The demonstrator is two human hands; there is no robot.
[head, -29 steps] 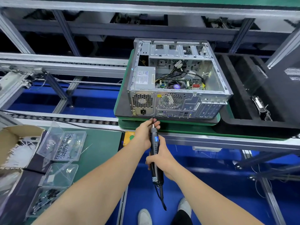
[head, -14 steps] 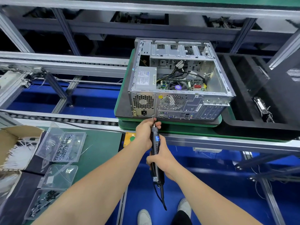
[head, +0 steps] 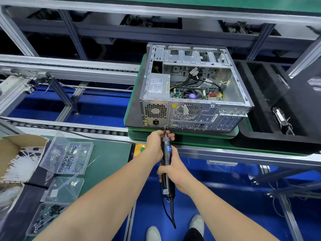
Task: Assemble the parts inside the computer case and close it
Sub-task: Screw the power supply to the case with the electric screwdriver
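Note:
An open silver computer case (head: pixel 196 94) lies on its side on a green pallet (head: pixel 135 87), rear panel toward me, with the power supply (head: pixel 158 86), motherboard and cables showing inside. A black electric screwdriver (head: pixel 166 159) points up at the lower rear edge of the case, just below the power supply. My right hand (head: pixel 173 171) grips its handle. My left hand (head: pixel 156 143) curls round the tip end, fingers pinching near the bit. The screw itself is hidden by my fingers.
Clear plastic boxes of screws (head: pixel 69 157) and a cardboard box (head: pixel 15 153) sit on the green bench at left. A black foam tray (head: pixel 278 108) holding a part lies right of the case. A yellow and green button box (head: pixel 139 149) sits by the conveyor rail.
The screwdriver tip and both hands have crept slightly up toward the case's lower rear edge; otherwise nothing has shifted.

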